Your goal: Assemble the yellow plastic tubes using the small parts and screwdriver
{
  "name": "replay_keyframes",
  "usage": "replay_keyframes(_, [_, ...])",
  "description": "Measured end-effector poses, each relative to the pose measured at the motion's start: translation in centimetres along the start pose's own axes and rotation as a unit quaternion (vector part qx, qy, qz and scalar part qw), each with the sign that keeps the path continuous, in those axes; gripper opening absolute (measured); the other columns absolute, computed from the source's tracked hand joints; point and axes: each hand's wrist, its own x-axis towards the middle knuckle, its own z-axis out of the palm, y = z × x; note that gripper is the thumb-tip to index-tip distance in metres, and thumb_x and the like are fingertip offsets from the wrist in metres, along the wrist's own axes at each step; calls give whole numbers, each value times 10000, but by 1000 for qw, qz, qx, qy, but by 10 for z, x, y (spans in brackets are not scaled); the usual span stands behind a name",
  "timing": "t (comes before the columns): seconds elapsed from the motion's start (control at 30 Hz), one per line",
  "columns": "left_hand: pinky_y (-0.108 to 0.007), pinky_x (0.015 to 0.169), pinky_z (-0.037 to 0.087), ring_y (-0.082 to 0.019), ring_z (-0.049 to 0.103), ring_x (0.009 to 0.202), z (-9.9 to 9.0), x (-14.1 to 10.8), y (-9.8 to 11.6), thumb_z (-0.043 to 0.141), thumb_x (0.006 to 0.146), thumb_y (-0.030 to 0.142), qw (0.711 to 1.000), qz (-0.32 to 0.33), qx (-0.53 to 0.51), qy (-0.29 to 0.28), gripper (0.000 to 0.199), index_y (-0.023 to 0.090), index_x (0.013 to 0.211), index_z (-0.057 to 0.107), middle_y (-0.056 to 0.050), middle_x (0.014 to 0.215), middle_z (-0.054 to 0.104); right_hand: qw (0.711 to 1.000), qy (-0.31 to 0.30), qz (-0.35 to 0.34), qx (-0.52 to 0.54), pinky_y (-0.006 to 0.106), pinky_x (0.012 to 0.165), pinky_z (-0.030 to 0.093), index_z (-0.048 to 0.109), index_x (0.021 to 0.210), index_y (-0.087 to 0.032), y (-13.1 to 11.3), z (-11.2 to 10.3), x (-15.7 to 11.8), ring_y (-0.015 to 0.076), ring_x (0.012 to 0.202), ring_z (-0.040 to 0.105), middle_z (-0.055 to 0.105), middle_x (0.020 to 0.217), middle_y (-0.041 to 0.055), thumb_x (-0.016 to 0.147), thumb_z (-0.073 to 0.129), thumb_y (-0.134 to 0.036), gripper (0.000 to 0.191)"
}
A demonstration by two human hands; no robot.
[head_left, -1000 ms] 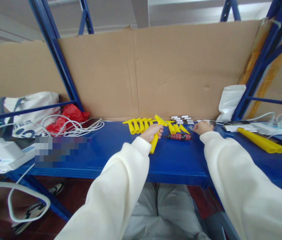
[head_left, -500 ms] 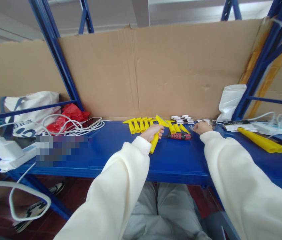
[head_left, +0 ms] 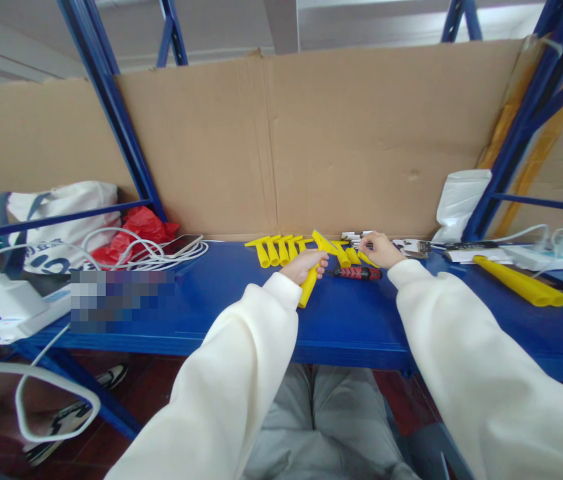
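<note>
The yellow tool [head_left: 308, 291] is above the middle of the blue surface [head_left: 356, 320], in the left hand [head_left: 305, 265]. It has a smooth, tube-like handle and a flat, slanting head. The handle points toward the near edge, the head toward the far edge. No lettering can be made out on it.

Left grip: fingers wrapped round the handle just below the head, closed on it. Right hand [head_left: 382, 249]: near the far edge, right of the tool, fingers bent, thumb and fingertips close together beside the short yellow pieces [head_left: 352, 257]. Whether this grip pinches anything cannot be told.

A row of yellow tools [head_left: 274, 253] lies left of the left hand, along the far edge. A red and black screwdriver [head_left: 360, 273] lies between the hands. Black-and-white sticks [head_left: 354, 236] lie behind the right hand, partly hidden.

Writing: a printed card [head_left: 412, 249] right of the right hand carries print too small to read. The white bag [head_left: 78, 197] toward the far left corner bears large dark characters, partly covered and not legible.
</note>
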Motion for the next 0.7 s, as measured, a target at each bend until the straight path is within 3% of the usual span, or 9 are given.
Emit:
replay_keyframes(0.1, [-142, 349, 243, -34, 321, 325, 2, -1, -1, 431, 880, 50, 1000, 9, 2, -29, 232, 195, 699, 419, 86, 465, 398, 994, 33, -83, 59, 394, 917, 448, 620, 724, -196, -17, 8, 2, 228, 902, 592, 655, 854, 81, 764, 526, -164, 107])
replay_keyframes(0.23, [-147, 342, 237, -40, 319, 315, 6, -3, 0, 424, 877, 44, 998, 18, 3, -58, 227, 199, 712, 427, 88, 454, 396, 988, 40, -132, 76, 402, 885, 446, 582, 696, -214, -30, 11, -1, 227, 876, 571, 637, 834, 72, 775, 527, -187, 100])
replay_keyframes(0.7, [-158, 346, 237, -41, 322, 312, 8, -8, 1, 417, 884, 41, 998, 20, -32, -60, 242, 197, 699, 432, 82, 455, 402, 986, 108, -121, 23, 424, 852, 455, 656, 800, -197, -48, 15, -13, 269, 952, 578, 671, 953, 120, 857, 497, -208, 169])
